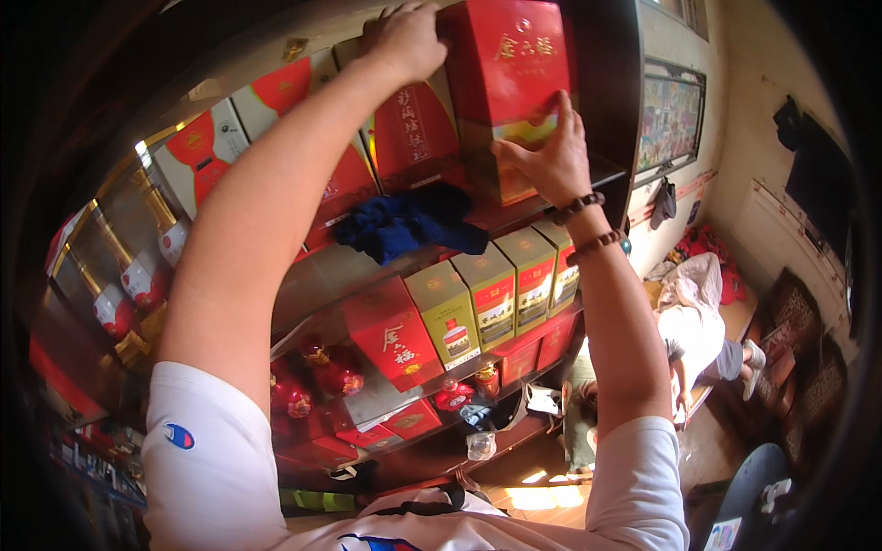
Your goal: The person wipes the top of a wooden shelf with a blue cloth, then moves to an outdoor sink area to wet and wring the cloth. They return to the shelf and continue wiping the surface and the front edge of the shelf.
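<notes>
A tall red liquor gift box [517, 62] with gold writing stands at the right end of the upper shelf. My right hand [555, 155] presses against its lower front corner, thumb on the front and fingers up along the right edge. My left hand [410, 45] is raised beside the box's upper left edge, over the top of the adjacent red-and-white box [417, 131]. What the left fingertips touch is hidden. A crumpled dark blue cloth [413, 217] lies on the shelf below the boxes, hanging over the front edge.
White-and-gold bottles [138, 275] stand at left. Lower shelves carry green-and-red boxes [493, 289], a tilted-looking red box [393, 330] and round red bottles [334, 368]. At right, a person [689, 330] is on a bench near a skateboard [751, 496].
</notes>
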The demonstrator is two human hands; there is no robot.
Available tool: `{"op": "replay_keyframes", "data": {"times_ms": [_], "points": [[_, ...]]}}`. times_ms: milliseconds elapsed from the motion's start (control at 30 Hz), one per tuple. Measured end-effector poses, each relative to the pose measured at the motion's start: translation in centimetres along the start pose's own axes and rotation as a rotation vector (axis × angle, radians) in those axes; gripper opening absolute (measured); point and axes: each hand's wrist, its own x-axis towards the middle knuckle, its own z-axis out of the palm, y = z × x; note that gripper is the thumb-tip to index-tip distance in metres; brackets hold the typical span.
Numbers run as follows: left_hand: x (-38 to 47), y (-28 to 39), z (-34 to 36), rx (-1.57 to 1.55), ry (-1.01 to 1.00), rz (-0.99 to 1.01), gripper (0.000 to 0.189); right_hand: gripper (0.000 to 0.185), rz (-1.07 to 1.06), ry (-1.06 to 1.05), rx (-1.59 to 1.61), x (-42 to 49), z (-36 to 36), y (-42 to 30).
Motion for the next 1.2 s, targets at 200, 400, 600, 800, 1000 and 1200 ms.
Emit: {"op": "replay_keyframes", "data": {"times_ms": [200, 400, 600, 800, 1000, 1200], "points": [[1.7, -1.2, 2.3, 0.014, -0.059, -0.096, 0.065, 0.117, 0.048, 0.025, -0.011, 0.4, 1.6, -2.1], [1.3, -1.3, 1.0, -0.081, -0.121, -0.117, 0.064, 0.088, 0.209, -0.357, -0.213, -0.6, 0.8, -2.4], [2.0, -0.4, 0.1, -0.056, -0.09, -0.128, 0.053, 0.056, 0.171, -0.419, -0.089, 1.0, 4.5, -0.7], [1.5, 0.2, 0.2, -0.035, -0.063, -0.063, 0.031, 0.06, 0.239, -0.511, -0.105, 3.0, 7.7, -0.5], [1.5, -0.7, 1.4, -0.028, 0.109, 0.028, 0.021, 0.054, 0.16, -0.555, -0.1, 3.3, 7.5, 0.8], [2.5, -1.9, 2.6, 0.225, -0.129, -0.15, 0.053, 0.032, -0.046, -0.447, -0.093, 0.7, 5.1, -3.4]]}}
